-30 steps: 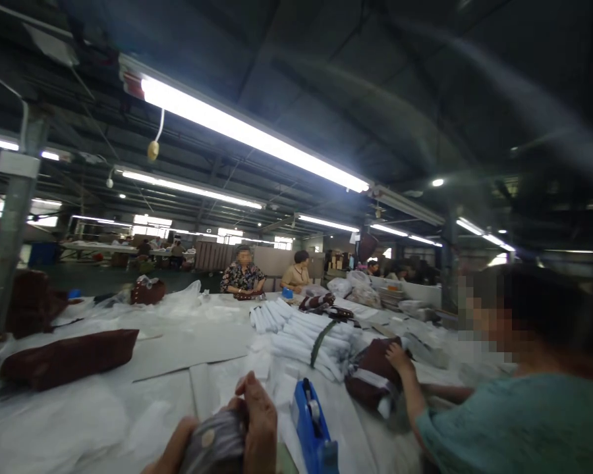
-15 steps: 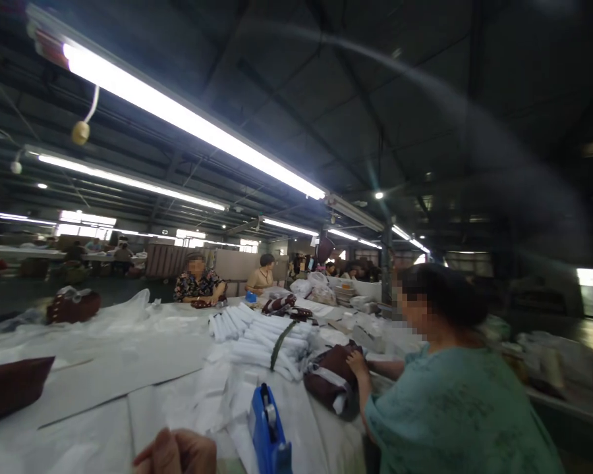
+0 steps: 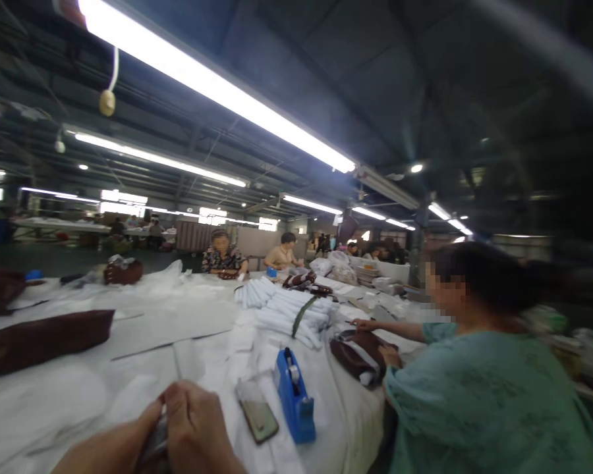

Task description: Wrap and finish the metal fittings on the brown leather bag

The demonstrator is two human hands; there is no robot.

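Low in the view, my left hand (image 3: 111, 440) and my right hand (image 3: 195, 421) meet, their fingers pressed together. Between them shows a small greyish, shiny piece (image 3: 157, 434), maybe thin plastic; its lower part is cut off by the frame. To the right of my right hand lies a phone (image 3: 257, 411) on white sheets. Just beyond the phone stands a blue tape dispenser (image 3: 295, 398). A dark brown folded cloth (image 3: 49, 337) lies on the table to the left.
White rolls (image 3: 291, 308) tied with a dark band lie mid-table. At right, a co-worker in a green top (image 3: 484, 395) handles a brown bundle (image 3: 358, 355). Two more people sit across the white-covered table (image 3: 197, 316). A lamp (image 3: 217, 85) hangs overhead.
My view has tilted down and turned left. My left hand has become visible beside my right, and the phone now shows. The co-worker's one hand has reached further across the brown bundle.
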